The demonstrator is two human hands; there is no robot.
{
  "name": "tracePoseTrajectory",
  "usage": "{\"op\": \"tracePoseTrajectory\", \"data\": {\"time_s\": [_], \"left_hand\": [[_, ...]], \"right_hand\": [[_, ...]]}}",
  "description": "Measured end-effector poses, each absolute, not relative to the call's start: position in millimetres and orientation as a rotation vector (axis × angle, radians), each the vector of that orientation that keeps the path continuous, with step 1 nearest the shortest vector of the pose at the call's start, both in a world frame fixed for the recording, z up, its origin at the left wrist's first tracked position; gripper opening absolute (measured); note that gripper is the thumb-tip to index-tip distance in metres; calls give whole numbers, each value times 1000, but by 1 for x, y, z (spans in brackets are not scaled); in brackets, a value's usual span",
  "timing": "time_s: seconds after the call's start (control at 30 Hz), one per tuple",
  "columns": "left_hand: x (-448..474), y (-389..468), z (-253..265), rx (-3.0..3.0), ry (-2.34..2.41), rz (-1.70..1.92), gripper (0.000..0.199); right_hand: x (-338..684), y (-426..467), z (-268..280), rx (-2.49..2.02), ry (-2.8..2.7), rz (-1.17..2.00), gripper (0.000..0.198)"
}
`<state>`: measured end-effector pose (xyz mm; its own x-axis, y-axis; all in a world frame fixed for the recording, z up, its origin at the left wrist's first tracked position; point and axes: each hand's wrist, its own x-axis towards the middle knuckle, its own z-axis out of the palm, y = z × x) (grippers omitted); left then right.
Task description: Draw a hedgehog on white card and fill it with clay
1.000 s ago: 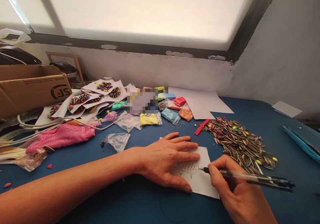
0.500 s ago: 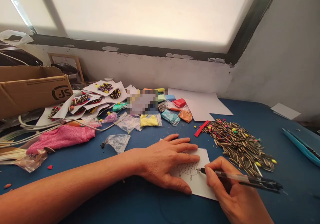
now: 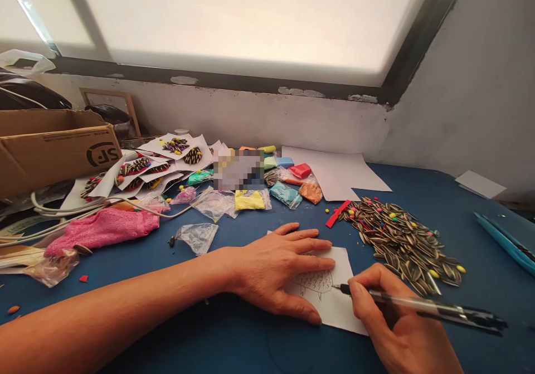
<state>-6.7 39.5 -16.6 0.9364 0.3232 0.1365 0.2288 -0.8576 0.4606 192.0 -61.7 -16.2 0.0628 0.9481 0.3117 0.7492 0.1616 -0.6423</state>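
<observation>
The left hand (image 3: 276,271) lies palm down on the white paper (image 3: 345,310), with its fingers straight and a little spread; it grips nothing and only presses the sheet. The right hand (image 3: 388,315) is closed around a black pen (image 3: 445,309), whose tip is at the right end of a scaly drawing (image 3: 315,281), partly covered by the left fingers. This paper lies on the blue surface (image 3: 238,340), well apart from its far edge. Between the paper and the right edge of the surface there is a heap of striped seeds (image 3: 407,246); a blue case (image 3: 504,243) is near that edge.
</observation>
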Motion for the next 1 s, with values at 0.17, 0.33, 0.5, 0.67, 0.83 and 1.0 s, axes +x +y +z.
{"op": "tracePoseTrajectory", "data": {"time_s": [0.17,0.33,0.5,0.67,0.83,1.0], "left_hand": [[-7,39,-17,2653,401,288,75],[-7,39,-16,2650,394,299,75],[-7,39,-16,2637,400,284,76],[-7,39,-16,2653,386,299,76],[-7,39,-17,2665,389,295,77],[-6,39,-16,2667,392,275,77]], "right_hand": [[187,-64,-19,-1633,-1749,351,26],[189,-62,-18,-1591,-1772,413,24],[189,-62,-16,-1566,-1781,455,25],[189,-61,-16,-1562,-1797,495,25],[190,-61,-18,-1579,-1815,462,26],[190,-61,-18,-1556,-1821,464,25]]}}
